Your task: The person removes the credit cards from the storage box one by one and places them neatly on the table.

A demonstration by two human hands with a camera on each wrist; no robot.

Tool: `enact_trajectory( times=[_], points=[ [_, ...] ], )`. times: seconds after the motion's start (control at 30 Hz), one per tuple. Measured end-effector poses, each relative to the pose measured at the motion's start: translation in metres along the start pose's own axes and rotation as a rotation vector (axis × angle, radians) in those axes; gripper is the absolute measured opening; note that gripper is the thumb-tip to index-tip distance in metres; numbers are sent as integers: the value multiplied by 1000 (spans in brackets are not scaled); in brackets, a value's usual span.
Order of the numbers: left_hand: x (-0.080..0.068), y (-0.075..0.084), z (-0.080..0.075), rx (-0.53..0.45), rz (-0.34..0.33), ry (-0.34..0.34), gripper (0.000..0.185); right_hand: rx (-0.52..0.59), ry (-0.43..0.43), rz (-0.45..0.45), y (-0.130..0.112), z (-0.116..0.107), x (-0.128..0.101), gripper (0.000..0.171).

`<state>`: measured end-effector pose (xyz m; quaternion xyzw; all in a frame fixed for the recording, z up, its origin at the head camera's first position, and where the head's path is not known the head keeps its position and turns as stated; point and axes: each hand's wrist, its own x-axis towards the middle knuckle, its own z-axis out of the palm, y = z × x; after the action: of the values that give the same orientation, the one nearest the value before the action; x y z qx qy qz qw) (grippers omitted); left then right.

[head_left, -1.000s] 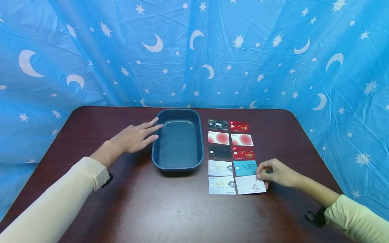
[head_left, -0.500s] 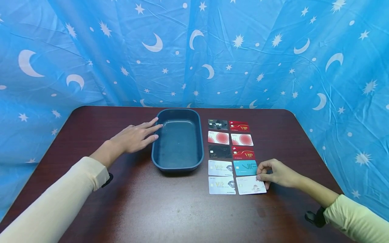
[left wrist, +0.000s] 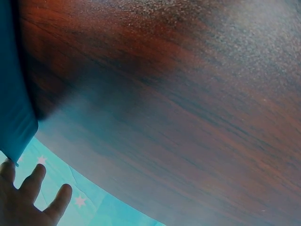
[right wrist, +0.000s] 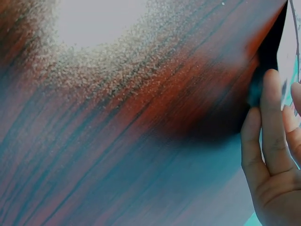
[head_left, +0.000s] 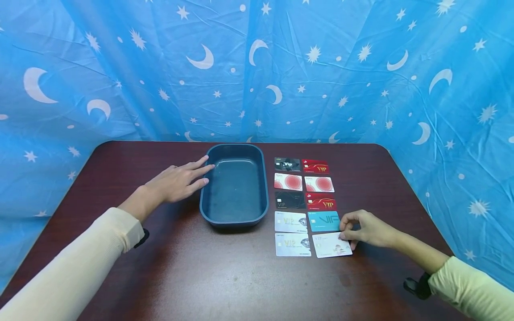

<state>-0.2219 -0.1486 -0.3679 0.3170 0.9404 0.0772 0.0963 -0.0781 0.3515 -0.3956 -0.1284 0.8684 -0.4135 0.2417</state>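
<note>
- The left wrist view shows little: blurred table [left wrist: 188,94] grain, a strip of the blue tub [left wrist: 14,94] along the left edge, and three fingertips [left wrist: 33,181] at the bottom corner.
- The right wrist view is just as close in. It gives the table [right wrist: 117,132], the right hand [right wrist: 275,165] cut off at the frame edge, and only a pale sliver of card beyond the fingers [right wrist: 272,117].
- In the head view the right thumb and fingertips are bunched over the right edge of the white card [head_left: 331,244], so the exact contact is hidden; whether the card is pinched or only touched cannot be told.
- Print on the cards is mostly too small to read beyond "VIP".
- The tub [head_left: 235,184] stands on the table [head_left: 201,276] left of the cards. Nothing shows inside it.
- Ten cards lie flat in two columns of five, just right of the tub. The white card is the nearest one in the right column, slightly skewed, with a teal card [head_left: 323,221] just behind it and another white card [head_left: 292,244] beside it.
- The left hand [head_left: 176,182] lies palm down on the table, fingers straight and spread, their tips touching the tub's left wall near its far corner. It holds nothing.
- The right hand [head_left: 367,229] rests at the white card's right edge, fingers curled, wrist low on the table.
- Both forearms wear cream sleeves [head_left: 72,276].
- A blue curtain [head_left: 257,67] with moons and stars hangs behind the table.
</note>
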Motion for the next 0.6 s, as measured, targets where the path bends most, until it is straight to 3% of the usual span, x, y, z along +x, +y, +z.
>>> enact_trajectory(
  times=[0.33,0.6],
  points=[
    [0,-1,1,5,-9,-1,57,5,-30,19,-5,-10,1,17],
    [0,1,-4,57,0,0,58,-90,-22,30,-27,-51,1,35]
  ],
)
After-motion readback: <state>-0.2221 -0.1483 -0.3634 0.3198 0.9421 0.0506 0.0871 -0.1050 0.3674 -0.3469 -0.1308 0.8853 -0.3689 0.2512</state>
